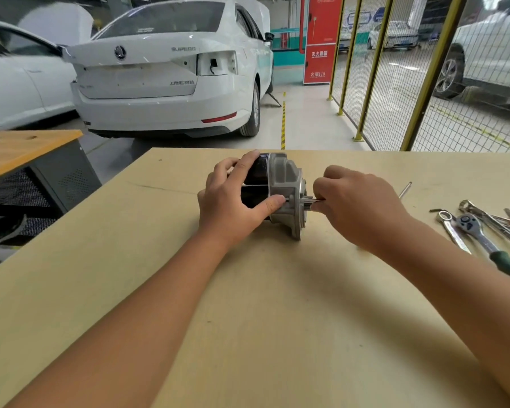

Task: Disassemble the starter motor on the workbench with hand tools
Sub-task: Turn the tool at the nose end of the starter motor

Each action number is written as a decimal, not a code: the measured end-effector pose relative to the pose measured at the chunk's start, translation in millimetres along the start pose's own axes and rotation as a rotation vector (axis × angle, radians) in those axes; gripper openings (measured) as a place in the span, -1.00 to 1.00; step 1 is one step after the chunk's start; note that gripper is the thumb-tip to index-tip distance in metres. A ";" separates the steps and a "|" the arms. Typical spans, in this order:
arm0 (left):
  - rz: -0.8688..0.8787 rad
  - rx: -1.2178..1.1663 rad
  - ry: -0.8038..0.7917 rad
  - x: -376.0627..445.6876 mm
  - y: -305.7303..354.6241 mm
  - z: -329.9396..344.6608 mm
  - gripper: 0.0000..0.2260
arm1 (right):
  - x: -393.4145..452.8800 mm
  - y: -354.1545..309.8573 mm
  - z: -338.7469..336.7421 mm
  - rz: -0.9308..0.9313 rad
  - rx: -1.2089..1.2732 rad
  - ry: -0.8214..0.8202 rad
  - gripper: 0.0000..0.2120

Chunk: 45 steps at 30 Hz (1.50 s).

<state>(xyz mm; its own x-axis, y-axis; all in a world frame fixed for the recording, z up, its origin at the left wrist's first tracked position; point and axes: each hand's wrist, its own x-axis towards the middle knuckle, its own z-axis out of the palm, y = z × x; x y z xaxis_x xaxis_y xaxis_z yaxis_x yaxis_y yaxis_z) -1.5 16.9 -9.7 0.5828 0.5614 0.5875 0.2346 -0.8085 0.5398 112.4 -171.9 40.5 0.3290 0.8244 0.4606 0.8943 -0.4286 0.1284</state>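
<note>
On the tabletop (277, 304), the left hand (233, 201) grips the starter motor (280, 187) lying mid-table. The right hand (357, 207) pinches a thin metal tool (314, 200) against its flange. A ratchet (480, 235) and wrenches (451, 231) lie farther right.

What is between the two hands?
In the head view, the starter motor lies on the workbench between them: the left hand grips its dark body, the right hand holds a thin tool at its flange.
</note>
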 end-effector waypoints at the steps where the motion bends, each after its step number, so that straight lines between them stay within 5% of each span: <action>1: -0.001 0.002 -0.004 -0.3 -0.3 0.2 -0.20 | 0.3 1.4 0.2 -0.011 0.075 -0.016 -0.84; 6: -0.008 0.013 -0.009 -0.7 -1.3 0.6 -0.19 | 0.2 5.0 3.6 -0.062 0.174 -0.046 -0.75; 13: -0.016 0.027 -0.006 -1.7 3.2 -0.7 -0.22 | -1.9 -2.2 3.2 0.008 -0.196 0.039 -0.95; 25: -0.014 0.037 -0.012 0.3 2.1 -1.6 -0.32 | 3.9 6.6 8.5 -0.016 0.189 -0.111 -0.82; 32: -0.026 -0.004 -0.004 -1.6 5.7 -2.6 -0.29 | 3.1 1.8 5.5 0.020 -0.175 0.005 -0.96; 42: -0.020 0.006 -0.024 -1.4 3.1 -2.4 -0.25 | 0.7 6.5 6.5 -0.002 0.217 -0.084 -0.73; 45: -0.025 0.069 0.010 -2.6 6.1 -0.6 -0.28 | 3.7 5.4 11.5 0.005 0.198 -0.190 -0.84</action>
<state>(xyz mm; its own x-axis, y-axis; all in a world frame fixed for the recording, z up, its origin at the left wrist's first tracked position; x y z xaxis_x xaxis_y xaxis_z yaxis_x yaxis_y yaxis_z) -2.0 10.6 -7.6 0.5685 0.5829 0.5805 0.3023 -0.8043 0.5116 122.0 -166.9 32.8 0.3678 0.8850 0.2855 0.9283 -0.3677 -0.0560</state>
